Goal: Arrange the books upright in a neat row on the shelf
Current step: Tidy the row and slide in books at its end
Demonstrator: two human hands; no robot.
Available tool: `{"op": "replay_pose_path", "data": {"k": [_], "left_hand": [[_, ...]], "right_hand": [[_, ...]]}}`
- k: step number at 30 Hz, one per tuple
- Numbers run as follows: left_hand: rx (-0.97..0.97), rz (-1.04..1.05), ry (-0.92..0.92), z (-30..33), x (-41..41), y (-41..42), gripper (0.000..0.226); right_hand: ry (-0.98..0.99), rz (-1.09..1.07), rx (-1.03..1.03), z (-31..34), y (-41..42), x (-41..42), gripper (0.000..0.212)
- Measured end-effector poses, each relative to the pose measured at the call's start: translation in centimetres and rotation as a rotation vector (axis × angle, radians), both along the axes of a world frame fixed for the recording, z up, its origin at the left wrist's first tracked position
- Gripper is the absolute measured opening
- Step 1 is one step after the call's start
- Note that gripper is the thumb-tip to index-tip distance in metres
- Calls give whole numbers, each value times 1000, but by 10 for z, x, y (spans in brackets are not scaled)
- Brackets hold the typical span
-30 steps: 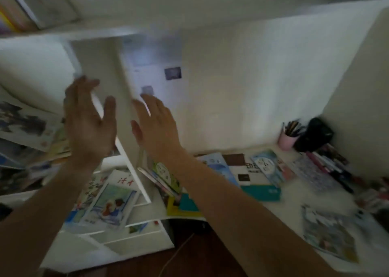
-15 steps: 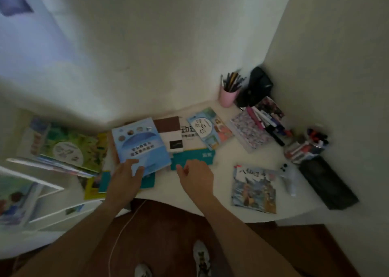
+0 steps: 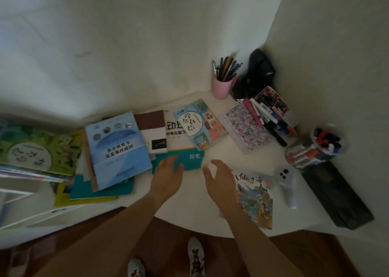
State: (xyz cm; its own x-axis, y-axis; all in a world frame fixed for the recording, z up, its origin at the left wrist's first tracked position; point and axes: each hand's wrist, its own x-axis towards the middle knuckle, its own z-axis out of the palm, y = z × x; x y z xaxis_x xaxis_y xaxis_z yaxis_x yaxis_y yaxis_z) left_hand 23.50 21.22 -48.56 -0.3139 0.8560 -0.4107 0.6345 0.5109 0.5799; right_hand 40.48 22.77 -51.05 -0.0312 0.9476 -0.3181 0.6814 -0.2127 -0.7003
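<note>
The left hand (image 3: 168, 178) lies flat with straight fingers on the smooth teal book (image 3: 185, 157). The right hand (image 3: 219, 179) hangs loose beside it, holding nothing, over the white desk (image 3: 189, 209).

green book (image 3: 35, 148) cut by left edge, teal book (image 3: 185, 158) half covered, shelf (image 3: 19, 209) blurred
</note>
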Motion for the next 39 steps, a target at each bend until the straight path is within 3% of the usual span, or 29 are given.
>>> {"op": "replay_pose_path", "data": {"k": [4,7,11,16,18,21,26,29,31,35,39], "left_hand": [[-10,120,-86,-21,-11,28,42],[5,251,-274,-41,-13,47,38],[23,333,-427,-67,-12,69,39],[53,89,-219,-68,-11,57,52],[92,10,-120,-70,-15,45,51],[180,32,-113,-71,-23,31,41],[300,169,-7,-51,-56,27,24],[368,285,250,-39,-92,20,28],[291,438,407,-34,-122,12,42],[-16,679,297,-36,-174,-14,76],[-6,625,307,-52,-197,-34,78]], "right_hand": [[9,7,28,-10,60,-9,48],[-52,95,81,-20,117,-24,51],[-171,174,56,-37,187,-41,69],[-416,231,-44,-60,216,-51,109],[-388,146,-137,-59,207,-56,125],[-220,35,-189,-51,184,-67,106],[-183,-48,53,-39,163,-79,26],[-48,-156,197,-24,158,-73,16],[105,-187,229,-11,154,-74,12],[310,-112,105,9,144,-100,17],[414,-3,-161,11,117,-153,32]]}}
